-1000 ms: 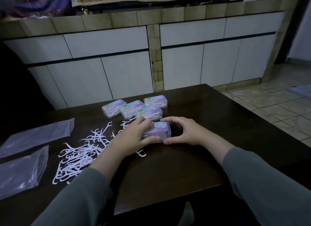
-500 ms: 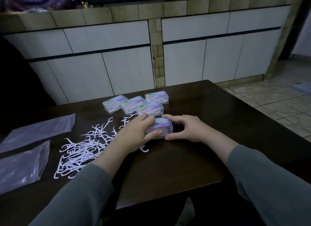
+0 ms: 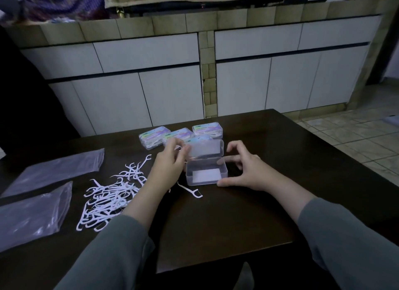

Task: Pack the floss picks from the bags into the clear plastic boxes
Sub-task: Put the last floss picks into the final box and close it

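Note:
A clear plastic box [image 3: 205, 175] stands open at the middle of the dark table, empty, with its lid [image 3: 206, 148] tipped up at the back. My left hand [image 3: 170, 166] is at the lid's left edge and its blurred fingertips pinch it. My right hand [image 3: 244, 173] holds the box base, thumb against the front right corner and curled fingers at the right side. A pile of white floss picks [image 3: 108, 194] lies loose to the left. One floss pick [image 3: 191, 190] lies in front of the box.
Several filled, closed boxes [image 3: 154, 136] sit in a cluster behind the open one. Two flat plastic bags [image 3: 56, 171] [image 3: 30, 214] lie at the table's left. White cabinets stand behind the table [image 3: 216, 225]; tiled floor lies to the right.
The box under my hands was closed; its lid has swung up and stands open. My left hand moved from the top to the lid's left edge; my right fingers lifted.

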The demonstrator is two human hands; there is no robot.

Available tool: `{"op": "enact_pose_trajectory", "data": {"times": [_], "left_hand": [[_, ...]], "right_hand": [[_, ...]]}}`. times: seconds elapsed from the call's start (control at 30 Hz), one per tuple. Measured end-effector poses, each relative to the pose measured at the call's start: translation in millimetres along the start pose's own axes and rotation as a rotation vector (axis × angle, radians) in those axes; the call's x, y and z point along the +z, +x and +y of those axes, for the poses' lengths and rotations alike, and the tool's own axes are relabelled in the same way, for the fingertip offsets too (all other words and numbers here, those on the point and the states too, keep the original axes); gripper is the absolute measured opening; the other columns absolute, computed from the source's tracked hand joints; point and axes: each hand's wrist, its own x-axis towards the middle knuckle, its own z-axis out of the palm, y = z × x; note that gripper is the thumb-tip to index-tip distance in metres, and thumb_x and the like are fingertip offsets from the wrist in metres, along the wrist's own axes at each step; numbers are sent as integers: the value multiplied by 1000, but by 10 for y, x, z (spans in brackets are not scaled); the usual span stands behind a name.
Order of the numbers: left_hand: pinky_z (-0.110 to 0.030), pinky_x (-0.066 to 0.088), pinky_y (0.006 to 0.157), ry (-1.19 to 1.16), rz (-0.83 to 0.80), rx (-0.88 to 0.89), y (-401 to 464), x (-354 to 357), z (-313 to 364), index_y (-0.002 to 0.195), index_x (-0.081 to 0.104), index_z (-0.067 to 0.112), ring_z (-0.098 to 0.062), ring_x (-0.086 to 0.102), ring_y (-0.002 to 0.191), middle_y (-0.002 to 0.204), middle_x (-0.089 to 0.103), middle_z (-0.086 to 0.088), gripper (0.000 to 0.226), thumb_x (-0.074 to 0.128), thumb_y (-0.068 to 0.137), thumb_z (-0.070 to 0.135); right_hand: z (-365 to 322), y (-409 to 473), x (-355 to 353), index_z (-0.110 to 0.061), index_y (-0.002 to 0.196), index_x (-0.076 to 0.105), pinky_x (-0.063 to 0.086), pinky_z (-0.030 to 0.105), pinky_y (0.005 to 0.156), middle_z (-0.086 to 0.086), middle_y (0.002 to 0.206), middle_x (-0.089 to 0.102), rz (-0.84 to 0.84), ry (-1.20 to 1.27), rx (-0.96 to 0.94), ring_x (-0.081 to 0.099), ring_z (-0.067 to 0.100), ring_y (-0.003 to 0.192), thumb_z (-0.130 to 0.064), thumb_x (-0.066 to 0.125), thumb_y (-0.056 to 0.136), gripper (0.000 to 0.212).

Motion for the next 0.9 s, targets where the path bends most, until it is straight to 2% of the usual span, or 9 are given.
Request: {"op": "enact_pose_trajectory", "data": {"times": [0.1,0.17,0.3,0.43,0.53,0.63,0.8,0.9], "left_hand": [[-27,38,57,-21,48,-7,15,33,-14,101,37,31,2,56,53,63,65,9,12,49,99,30],[-28,37,57,19,49,12,25,58,-8,107,35,33,0,53,52,57,60,11,18,50,99,26],[-30,44,65,96,41,37,91,64,-73,116,50,40,-5,55,68,77,61,8,25,57,95,29],[-26,51,77,45,-86,22,88,55,-96,126,56,35,-9,60,91,101,61,9,43,68,85,41],[-28,48,88,90,-164,15,102,4,-123,129,56,37,-8,56,106,115,60,9,52,72,80,46],[-31,48,93,113,-201,-12,114,-38,-140,130,57,36,-6,55,110,116,60,9,55,74,79,46],[-27,45,89,126,-185,1,87,-24,-111,128,58,35,-6,55,107,109,61,12,47,70,83,44],[-30,48,88,166,-184,50,48,-62,-89,129,54,38,-7,56,105,105,63,14,45,64,86,48]], "right_hand": [[-13,3,1,-48,118,41,27,32,102,-27,127,55,0,-44,-34,44,5,121,-58,74,72,57],[-30,1,21,-51,134,34,24,31,101,-28,124,54,10,-78,-62,40,8,124,-56,72,76,70],[-68,36,65,-54,142,22,31,38,103,-23,128,48,14,-98,-3,33,16,121,-55,71,77,82],[-176,2,49,-42,142,26,29,34,99,-15,120,34,-27,-115,65,28,16,122,-44,72,82,76],[-242,-15,43,-39,142,28,30,35,99,-5,132,35,-42,-140,96,28,24,129,-41,71,83,73],[-303,-32,54,-35,143,28,27,36,104,-5,139,35,-32,-164,81,27,21,130,-37,69,86,70],[-239,-11,132,-35,141,29,23,38,105,-7,142,37,37,-240,34,26,15,133,-45,67,83,70],[-220,-31,154,-36,142,27,24,39,103,-4,139,34,82,-280,6,28,17,129,-48,67,80,75]]}}
